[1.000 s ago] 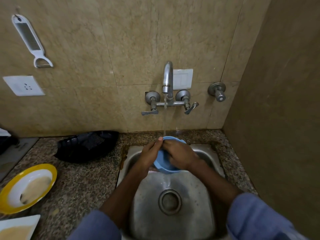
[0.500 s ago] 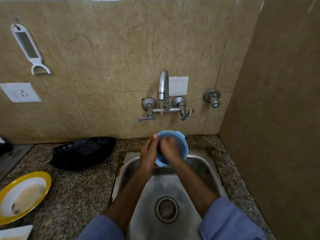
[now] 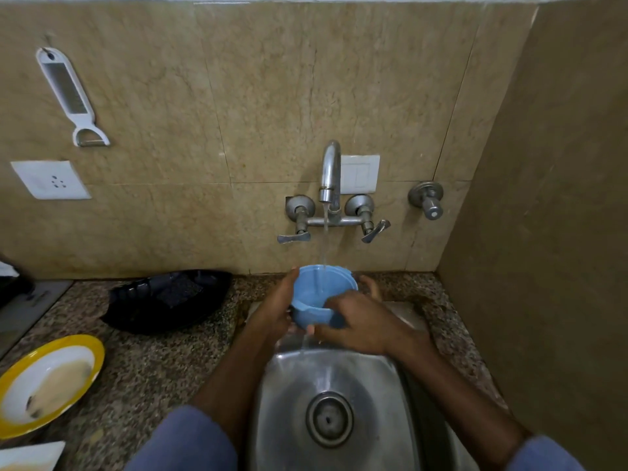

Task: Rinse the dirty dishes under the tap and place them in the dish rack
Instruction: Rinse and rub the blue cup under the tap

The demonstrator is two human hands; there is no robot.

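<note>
A blue plastic bowl (image 3: 314, 290) is held over the back of the steel sink (image 3: 339, 375), its mouth up under the tap (image 3: 330, 171). A thin stream of water runs into it and spills over its front rim. My left hand (image 3: 277, 312) grips the bowl's left side. My right hand (image 3: 360, 326) holds its front and right side, fingers wrapped behind. A yellow-rimmed plate (image 3: 47, 382) with brown smears lies on the counter at far left. No dish rack is in view.
A black tray (image 3: 170, 299) lies on the granite counter left of the sink. A white plate's corner (image 3: 30, 457) shows at bottom left. A peeler (image 3: 69, 93) and a socket (image 3: 49, 180) are on the tiled wall. A wall closes the right side.
The bowl has turned from tilted toward me to mouth up under the stream. My right hand moved from inside the bowl to its outer front and right side.
</note>
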